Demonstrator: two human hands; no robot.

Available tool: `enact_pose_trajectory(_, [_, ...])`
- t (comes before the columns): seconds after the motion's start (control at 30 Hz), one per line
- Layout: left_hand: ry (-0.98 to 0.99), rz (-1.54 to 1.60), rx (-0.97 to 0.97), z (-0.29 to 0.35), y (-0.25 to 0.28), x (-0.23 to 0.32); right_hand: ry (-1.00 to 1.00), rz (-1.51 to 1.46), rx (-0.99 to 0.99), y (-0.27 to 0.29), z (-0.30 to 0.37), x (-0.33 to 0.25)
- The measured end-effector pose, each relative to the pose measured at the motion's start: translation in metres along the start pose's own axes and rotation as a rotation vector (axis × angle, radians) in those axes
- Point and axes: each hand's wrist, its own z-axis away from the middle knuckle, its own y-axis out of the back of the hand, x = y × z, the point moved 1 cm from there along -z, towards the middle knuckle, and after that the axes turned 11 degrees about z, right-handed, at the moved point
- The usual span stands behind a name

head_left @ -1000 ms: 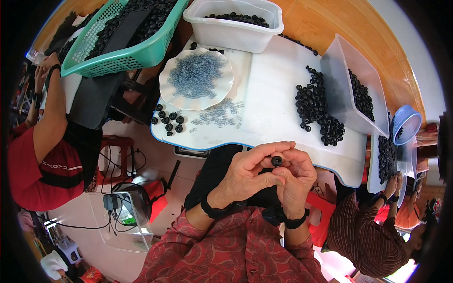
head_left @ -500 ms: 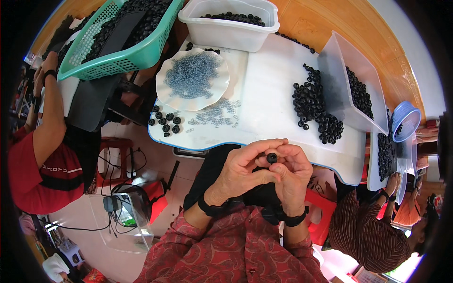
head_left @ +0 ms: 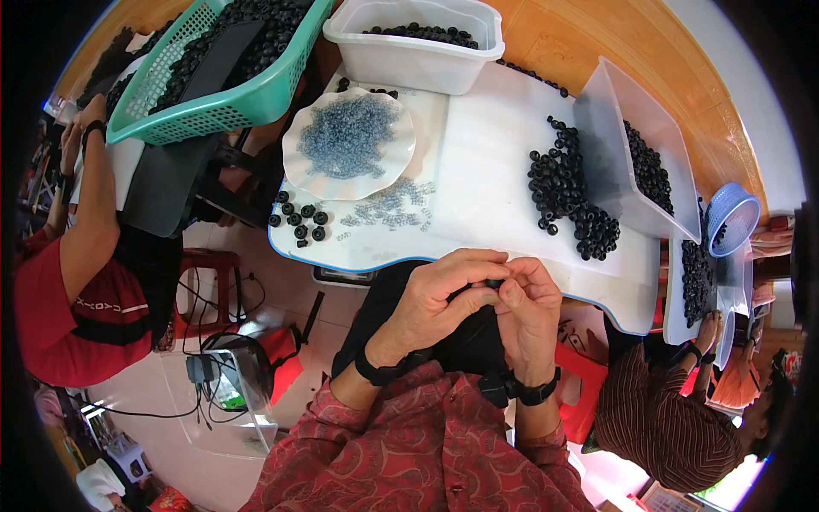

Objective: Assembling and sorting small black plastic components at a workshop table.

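Free lane ahead of hands [head_left: 438,299] — plate [head_left: 399,169] left, black pile [head_left: 559,177] right, tub [head_left: 409,64] beyond.

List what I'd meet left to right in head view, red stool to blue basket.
Red stool, cluster of loose black parts, scattered clear pieces, held black part, pile of black parts, blue basket.

The place looked like a small assembly workshop. Beyond the hands [head_left: 437,299], a white table [head_left: 486,200] carried a pile of round black parts [head_left: 559,179] and a scalloped plate [head_left: 404,158] heaped with tiny translucent pieces [head_left: 345,136]. Left of the hands, a green perforated basket [head_left: 213,118] held many more parts; co-workers sat on the left [head_left: 81,316] and right [head_left: 661,418].
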Motion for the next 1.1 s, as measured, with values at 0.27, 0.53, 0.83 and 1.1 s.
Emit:
enact_pose_trajectory(0.27, [0.002,-0.09,0.132,0.004,-0.002,-0.009,-0.013,-0.013,0.052,-0.003,-0.004,0.006])
enact_pose_trajectory(0.53, [0.295,0.407,0.315,0.01,0.001,-0.012,0.265,0.534,0.109,-0.01,-0.006,-0.003])
enact_pose_trajectory(0.83, [0.338,0.518,0.319,0.009,0.003,-0.017,0.232,0.689,0.09,-0.013,-0.001,0.0])
enact_pose_trajectory(1.1, [0.38,0.629,0.331,0.009,0.007,-0.021,0.321,0.877,0.069,-0.01,-0.007,0.003])
